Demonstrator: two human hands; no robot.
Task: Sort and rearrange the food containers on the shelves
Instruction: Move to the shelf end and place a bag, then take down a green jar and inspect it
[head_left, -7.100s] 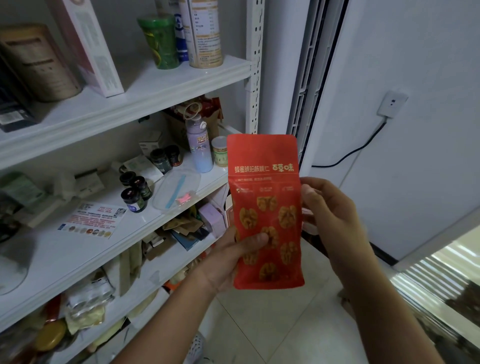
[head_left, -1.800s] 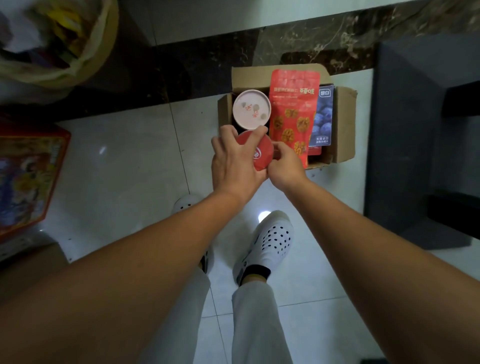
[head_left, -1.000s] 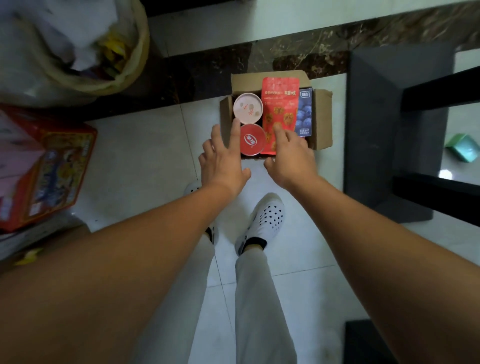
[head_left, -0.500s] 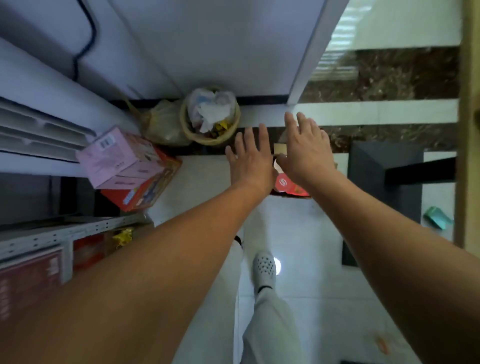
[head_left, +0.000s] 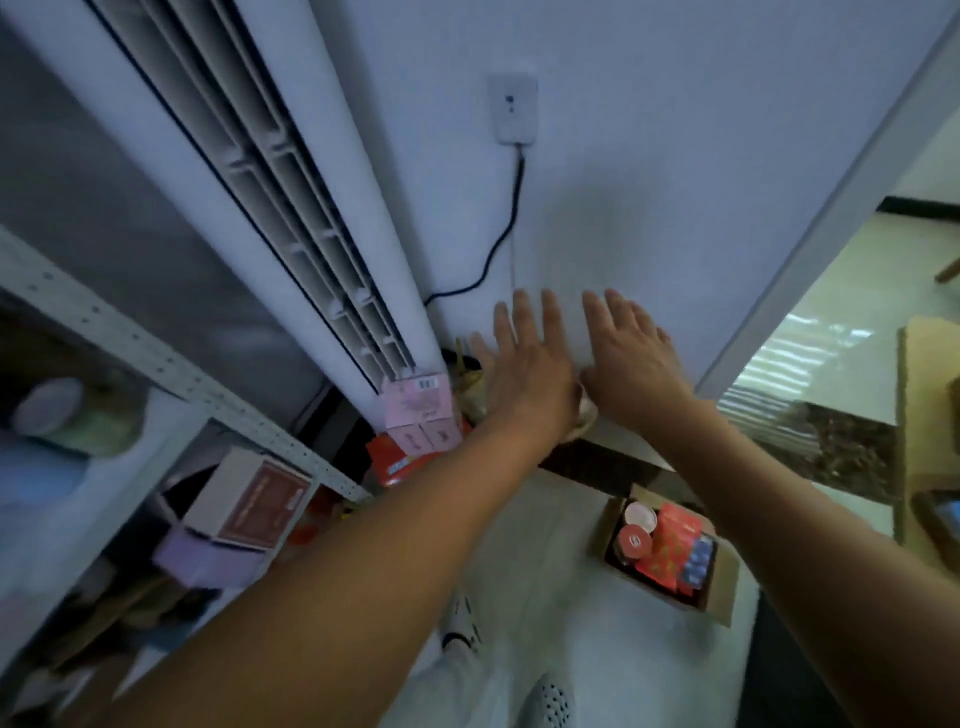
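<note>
My left hand (head_left: 524, 374) and right hand (head_left: 631, 364) stretch out side by side, fingers straight, holding nothing; the cardboard box (head_left: 723, 592) of jars (head_left: 635, 542) and a red pouch (head_left: 670, 545) sits on the floor (head_left: 545, 571) beneath my right arm.

The left hand (head_left: 524, 374) and right hand (head_left: 631, 364) are bare. So are the left forearm (head_left: 337, 571) and right forearm (head_left: 805, 519), uncovered as far back as the view reaches. Far below the hands is a pale, near-white trouser leg (head_left: 452, 680), blurred. Above its hem is a dark band (head_left: 457, 640), sock or cuff, then a white shoe (head_left: 464, 616) with dark holes. A second white shoe (head_left: 551, 701), clog-like and dotted with small round holes, lies below the right hand.
</note>
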